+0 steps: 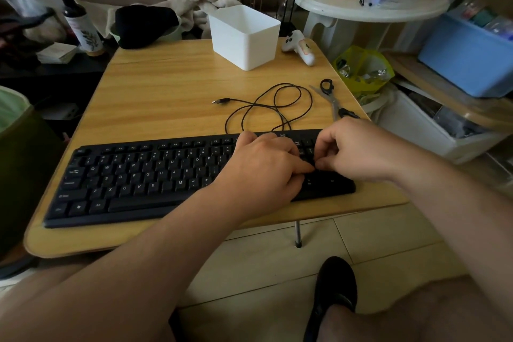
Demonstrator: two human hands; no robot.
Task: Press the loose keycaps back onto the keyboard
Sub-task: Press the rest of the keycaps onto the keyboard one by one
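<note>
Down at the near edge of the light wooden bench lies the black full-size plastic keyboard, its length running along that edge and its right end close to the near right corner. Both hands work over that right end, above the number-pad area. The left hand rests palm down on the keys, its fingers curled forward and pointing toward the other hand. The right hand sits just beside it, with fingers bent tightly down and bunched at the keys; the tips of both hands meet at one spot. Whether a loose keycap is pinched there I cannot tell, as the fingertips cover it.

Behind the keyboard, the thin black cable loops across the middle of the bench, its plug lying free toward the centre. A pair of scissors with black handles lies near the right edge, blades open. Toward the far edge stands a white rectangular plastic bin, and just beside it, at the far right corner, rests a white handheld controller. A black slipper shows on the tiled floor below.
</note>
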